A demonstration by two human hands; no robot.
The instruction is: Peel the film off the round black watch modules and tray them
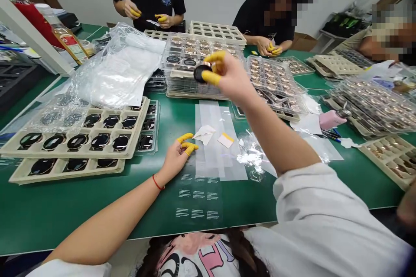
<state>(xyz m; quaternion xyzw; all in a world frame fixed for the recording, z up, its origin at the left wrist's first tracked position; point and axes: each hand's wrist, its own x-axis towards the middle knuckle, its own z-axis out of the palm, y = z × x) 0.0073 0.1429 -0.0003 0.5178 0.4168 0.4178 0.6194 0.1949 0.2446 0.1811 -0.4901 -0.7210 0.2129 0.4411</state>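
Observation:
My right hand, raised over the table with yellow finger cots on, pinches a dark round disc between thumb and fingers. Behind it stands a stack of clear trays filled with round pieces. Low on the green table rests my left hand, its yellow-tipped fingers bent and slightly apart. Those fingertips reach the corner of a crumpled white cloth; whether they touch it is hard to tell. Beside the cloth, a small white pad with a yellow edge lies on translucent sheets.
Cream trays of black discs are stacked at left, partly under plastic bags. More trays, a pink bottle and pens are at right. Crinkled clear film lies near my right forearm. Two co-workers sit opposite; another is far right.

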